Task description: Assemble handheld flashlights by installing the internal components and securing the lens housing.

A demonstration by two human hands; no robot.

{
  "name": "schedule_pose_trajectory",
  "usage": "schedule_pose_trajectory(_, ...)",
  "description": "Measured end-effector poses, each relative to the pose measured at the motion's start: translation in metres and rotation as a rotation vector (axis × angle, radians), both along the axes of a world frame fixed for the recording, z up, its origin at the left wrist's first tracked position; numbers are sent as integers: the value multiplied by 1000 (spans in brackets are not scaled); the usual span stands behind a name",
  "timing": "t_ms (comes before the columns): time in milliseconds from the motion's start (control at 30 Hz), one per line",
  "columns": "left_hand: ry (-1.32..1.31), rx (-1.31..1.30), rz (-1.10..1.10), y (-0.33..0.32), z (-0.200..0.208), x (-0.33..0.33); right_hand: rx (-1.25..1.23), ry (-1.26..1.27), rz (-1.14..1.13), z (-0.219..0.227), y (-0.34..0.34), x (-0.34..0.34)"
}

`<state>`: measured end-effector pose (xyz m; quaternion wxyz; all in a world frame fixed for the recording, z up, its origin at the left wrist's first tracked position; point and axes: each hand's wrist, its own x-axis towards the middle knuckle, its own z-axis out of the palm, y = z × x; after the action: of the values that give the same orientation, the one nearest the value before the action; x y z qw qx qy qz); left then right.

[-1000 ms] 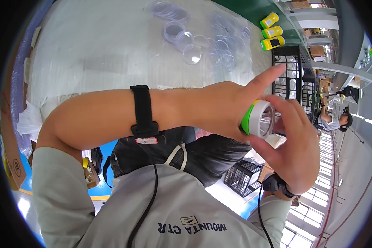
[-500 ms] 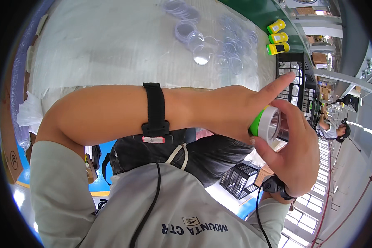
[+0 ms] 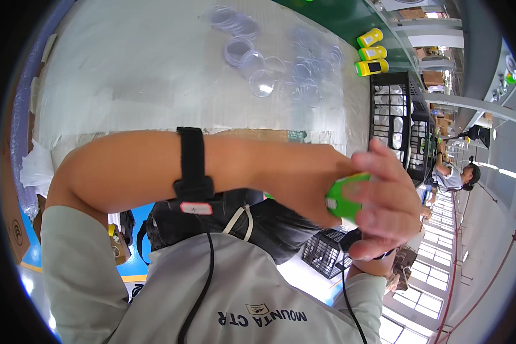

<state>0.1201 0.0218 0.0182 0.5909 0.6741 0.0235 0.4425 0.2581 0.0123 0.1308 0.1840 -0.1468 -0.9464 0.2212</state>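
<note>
A round green container (image 3: 345, 196) with a pale lower edge is between my hands, to the right of my lap. My left hand (image 3: 321, 182) comes across from the left and is closed round its left side. The fingers on its far side are hidden. Over the container's right side is my right hand (image 3: 391, 200), its blurred fingers spread and the thumb apart below. Whether those fingertips press on the container does not show clearly. A black strap (image 3: 193, 157) circles my left forearm.
Clear round discs (image 3: 249, 63) lie scattered on the film-covered worktable (image 3: 132, 86). Yellow-and-green containers (image 3: 372, 53) lie at the far right. Black crates (image 3: 390, 109) holding pale items stand right of the table; another crate (image 3: 325, 252) is below. A co-worker (image 3: 450, 175) is beyond.
The container has turned, so its green side faces up and its clear end is hidden. My right hand has swung over it and its fingers have opened out. Both hands sit slightly further left.
</note>
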Motion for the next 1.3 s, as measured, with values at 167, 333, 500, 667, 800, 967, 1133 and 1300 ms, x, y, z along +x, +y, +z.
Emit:
schedule_pose_trajectory(167, 382, 119, 284, -7, 16, -6, 103, 80, -552, -18, -28, -12)
schedule_pose_trajectory(333, 367, -20, 227, -11, 31, -10, 287, -53, -109, 15, -2, 7)
schedule_pose_trajectory(500, 339, 69, 122, -17, 34, -4, 28, 54, -589, 5, -39, -2)
schedule_pose_trajectory(667, 563, 138, 227, -11, 34, -15, -81, 255, -625, -9, -26, -1)
schedule_pose_trajectory(800, 2, 82, -7, -21, 22, -2, 11, 15, 8, 19, -22, 10)
schedule_pose_trajectory(967, 614, 83, 355, -19, 43, -11, -24, 268, -572, -22, -32, 4)
schedule_pose_trajectory(1133, 456, 37, 231, -13, 22, -10, 256, 282, -149, -12, -16, 9)
schedule_pose_trajectory(1300, 377, 226, 348, -22, 28, 0, -41, -96, -611, 5, -40, 2)
